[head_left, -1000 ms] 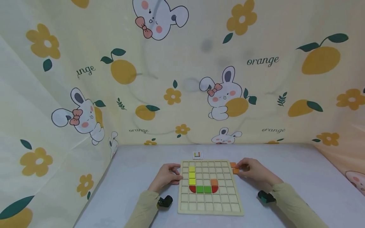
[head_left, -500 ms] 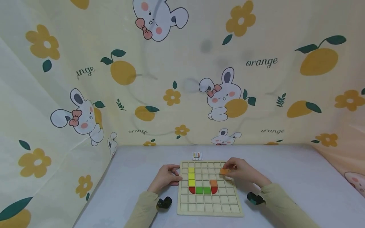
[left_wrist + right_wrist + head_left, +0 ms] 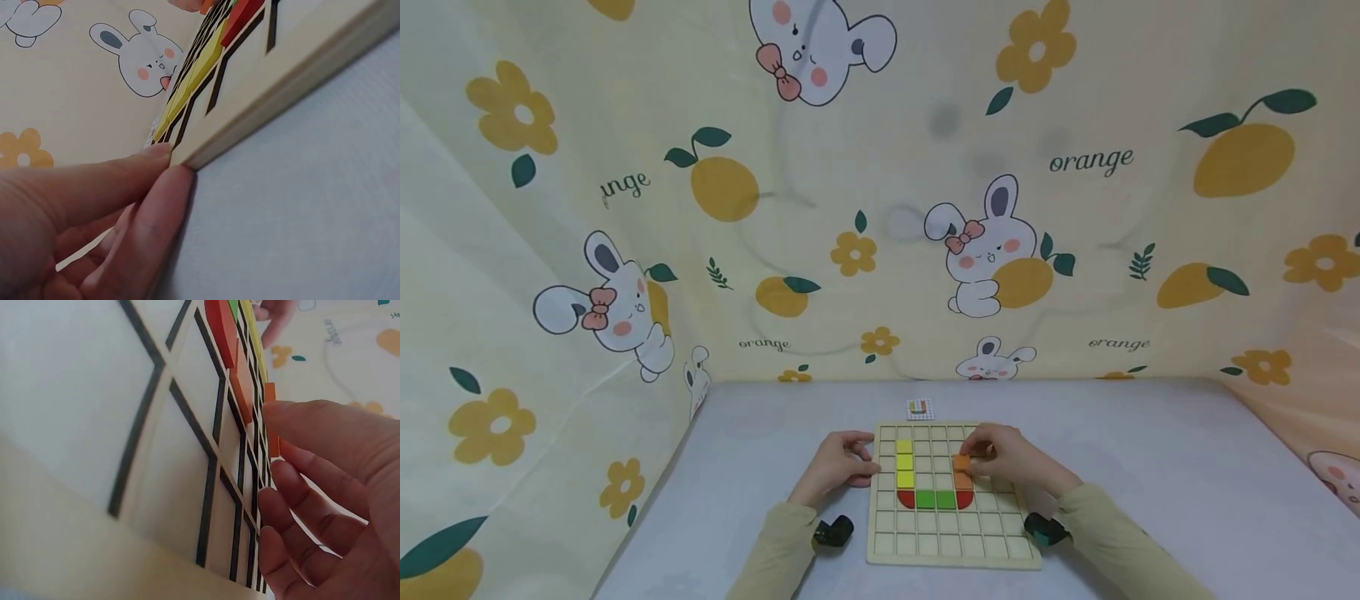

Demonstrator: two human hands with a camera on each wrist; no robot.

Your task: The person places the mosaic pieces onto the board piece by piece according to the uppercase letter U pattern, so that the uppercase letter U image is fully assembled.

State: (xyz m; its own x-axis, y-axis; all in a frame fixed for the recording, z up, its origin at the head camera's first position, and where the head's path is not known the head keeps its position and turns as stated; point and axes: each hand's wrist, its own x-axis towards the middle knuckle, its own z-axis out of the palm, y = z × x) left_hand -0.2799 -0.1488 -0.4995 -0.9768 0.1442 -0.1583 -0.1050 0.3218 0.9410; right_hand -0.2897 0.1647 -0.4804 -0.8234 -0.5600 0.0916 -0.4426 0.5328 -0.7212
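Observation:
A pale wooden grid board (image 3: 953,546) lies on the white table. My left hand (image 3: 842,460) holds its left edge; in the left wrist view the thumb (image 3: 119,178) lies on the rim and a finger against the side. On the grid sit yellow square tiles (image 3: 905,461) in a column, green tiles (image 3: 936,499), red rounded corner tiles (image 3: 907,499) and an orange tile (image 3: 962,482). My right hand (image 3: 1011,457) pinches another orange square tile (image 3: 270,394) between thumb and finger, just above the grid behind the placed orange one. Whether it holds one or two is hidden.
A small pattern card (image 3: 919,409) with a coloured U shape lies behind the board. A printed cloth (image 3: 880,250) with rabbits and oranges hangs behind and at both sides of the table (image 3: 760,417). Black wrist cameras (image 3: 833,531) are strapped to both wrists.
My right hand has carried an orange tile from beside the board's right edge leftward over the grid to the column of the placed orange tile. My left hand has stayed at the left edge.

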